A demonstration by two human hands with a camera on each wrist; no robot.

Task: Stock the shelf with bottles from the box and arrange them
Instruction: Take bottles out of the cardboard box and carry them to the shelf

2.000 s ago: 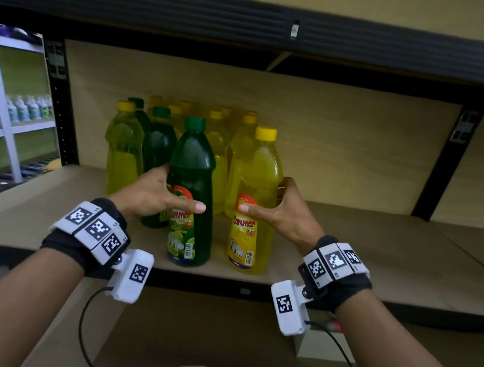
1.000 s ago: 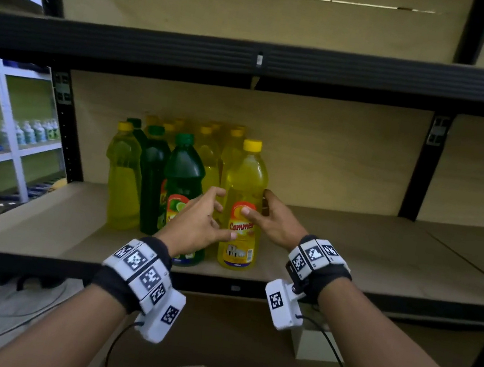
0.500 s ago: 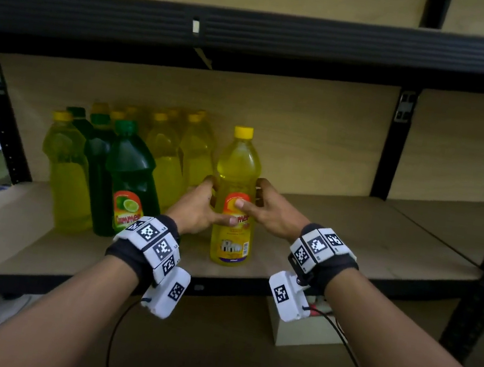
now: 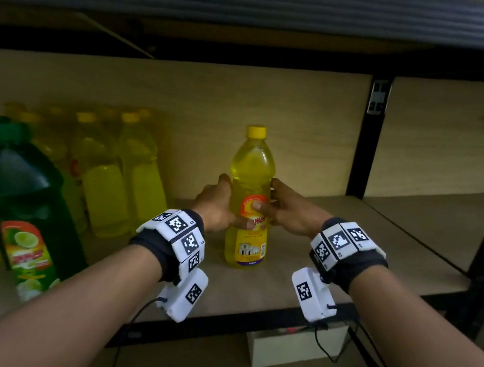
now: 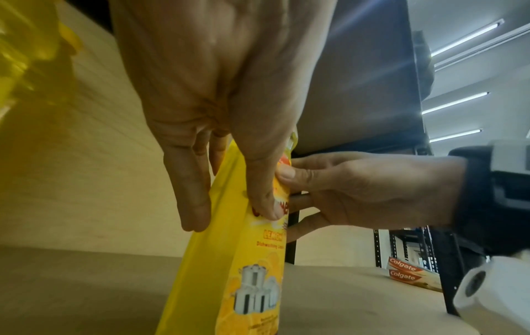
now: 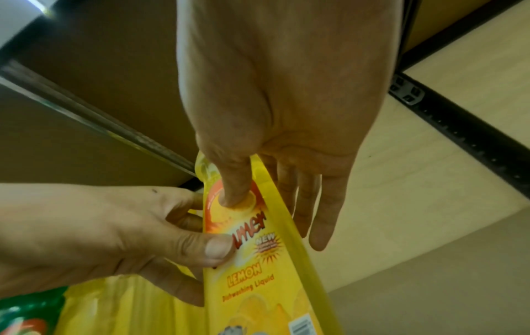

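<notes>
- Our left hand (image 4: 217,208) gripped the yellow bottle (image 4: 249,203) from its left side, thumb (image 5: 259,192) pressed on the label and fingers wrapped behind it.
- Our right hand (image 4: 288,212) gripped the same bottle from the right, thumb (image 6: 232,190) on the label's orange arc, fingers curled round the far side.
- The bottle stood upright on the shelf (image 4: 297,289), long axis vertical, yellow cap up, label facing us, near the front edge.
- It stood apart from the group (image 4: 117,171) of bottles at the left; the blur allowed no sure count, though we made out at least four yellow ones and at least two green.
- One green bottle (image 4: 26,207) stood foremost in that group.
- Two toothpaste boxes (image 5: 401,272) lay stacked on a distant shelf in the left wrist view.
- One pale box (image 4: 298,345) sat on the floor below the shelf.
- Two seconds earlier the yellow bottle had stood just beside the green one, our left hand on the green; since then both hands had taken the yellow bottle and shifted it rightward, clear of the group.
</notes>
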